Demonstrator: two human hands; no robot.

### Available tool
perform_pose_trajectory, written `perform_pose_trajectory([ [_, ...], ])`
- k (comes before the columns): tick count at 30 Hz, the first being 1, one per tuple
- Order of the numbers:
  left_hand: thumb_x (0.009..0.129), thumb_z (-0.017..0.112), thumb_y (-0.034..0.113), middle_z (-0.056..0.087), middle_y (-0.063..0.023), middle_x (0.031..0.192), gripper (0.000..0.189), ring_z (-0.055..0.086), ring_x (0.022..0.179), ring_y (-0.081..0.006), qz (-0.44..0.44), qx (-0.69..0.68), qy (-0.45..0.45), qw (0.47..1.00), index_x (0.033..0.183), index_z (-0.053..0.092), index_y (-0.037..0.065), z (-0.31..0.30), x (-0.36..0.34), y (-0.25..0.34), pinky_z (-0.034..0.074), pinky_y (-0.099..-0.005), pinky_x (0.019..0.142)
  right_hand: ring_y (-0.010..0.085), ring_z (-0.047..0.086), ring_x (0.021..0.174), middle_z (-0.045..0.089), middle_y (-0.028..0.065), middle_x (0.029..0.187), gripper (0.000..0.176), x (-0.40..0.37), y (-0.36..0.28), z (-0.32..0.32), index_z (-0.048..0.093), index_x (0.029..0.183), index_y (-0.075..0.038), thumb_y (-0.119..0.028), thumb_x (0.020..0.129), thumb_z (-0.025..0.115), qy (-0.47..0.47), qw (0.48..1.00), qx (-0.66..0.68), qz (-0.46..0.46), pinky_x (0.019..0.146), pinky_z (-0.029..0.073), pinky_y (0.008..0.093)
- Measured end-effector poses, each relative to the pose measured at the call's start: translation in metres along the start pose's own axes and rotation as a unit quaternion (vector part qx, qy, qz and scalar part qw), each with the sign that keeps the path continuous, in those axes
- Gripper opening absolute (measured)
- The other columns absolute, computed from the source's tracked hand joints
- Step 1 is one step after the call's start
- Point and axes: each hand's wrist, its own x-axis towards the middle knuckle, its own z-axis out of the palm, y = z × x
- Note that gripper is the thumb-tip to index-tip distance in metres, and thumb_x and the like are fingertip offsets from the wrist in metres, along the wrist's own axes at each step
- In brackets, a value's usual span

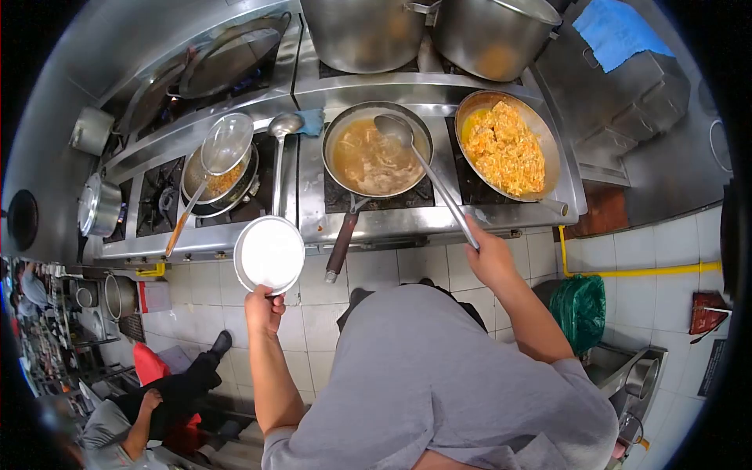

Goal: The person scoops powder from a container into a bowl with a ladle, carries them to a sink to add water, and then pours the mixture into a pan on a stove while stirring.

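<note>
My left hand is closed on the handle of a small pot whose inside shows white, held in front of the stove's edge. In my right hand is the long handle of a metal ladle. The ladle's bowl rests in the brown, soupy food of the middle frying pan. That pan's dark handle points toward me, untouched. Right of it, another pan holds orange-yellow food.
Two large stockpots stand at the back. A strainer lies over a pan at left, beside a second ladle. A green-lined bin is at right. Another person sits at lower left.
</note>
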Motion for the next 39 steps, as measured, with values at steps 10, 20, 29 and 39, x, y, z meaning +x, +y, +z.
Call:
perform_pose_trajectory([
  [10, 0.084, 0.050, 0.010, 0.058, -0.0118, 0.073, 0.015, 0.047, 0.051, -0.0098, -0.013, -0.006, 0.004, 1.000, 0.092, 0.054, -0.002, 0.007, -0.004, -0.011, 0.034, -0.0198, 0.040, 0.0406, 0.067, 0.090, 0.068, 0.0246, 0.106, 0.063, 0.003, -0.008, -0.029, 0.047, 0.148, -0.019, -0.015, 0.088, 0.067, -0.093, 0.995, 0.019, -0.033, 0.083, 0.053, 0.0444],
  [20, 0.085, 0.047, 0.008, 0.057, -0.0131, 0.071, 0.015, 0.047, 0.051, -0.0115, 0.015, 0.041, 0.019, 0.999, 0.089, 0.053, -0.006, 0.021, -0.011, 0.010, 0.032, -0.0218, 0.040, 0.0387, 0.067, 0.088, 0.070, 0.0221, 0.101, 0.061, 0.004, -0.001, -0.023, 0.048, 0.147, -0.019, -0.017, 0.089, 0.067, -0.121, 0.989, 0.061, -0.052, 0.081, 0.052, 0.0418],
  [29, 0.087, 0.049, 0.009, 0.058, -0.0129, 0.072, 0.015, 0.047, 0.050, -0.0088, 0.015, 0.053, -0.065, 0.996, 0.091, 0.054, -0.004, 0.072, 0.017, 0.044, 0.033, -0.0187, 0.038, 0.0409, 0.066, 0.084, 0.068, 0.0205, 0.098, 0.064, 0.020, 0.030, 0.001, 0.042, 0.151, -0.021, -0.016, 0.090, 0.063, 0.068, 0.988, -0.082, -0.110, 0.077, 0.054, 0.0484],
  [39, 0.086, 0.049, 0.006, 0.056, -0.0136, 0.072, 0.010, 0.047, 0.050, -0.0110, 0.018, 0.077, -0.145, 0.986, 0.088, 0.050, -0.004, 0.194, 0.055, 0.071, 0.035, -0.0217, 0.039, 0.0243, 0.063, 0.067, 0.062, 0.0090, 0.081, 0.046, 0.026, -0.008, 0.010, 0.048, 0.140, -0.005, -0.018, 0.097, 0.057, -0.138, 0.951, 0.275, 0.020, 0.060, 0.052, 0.0398],
])
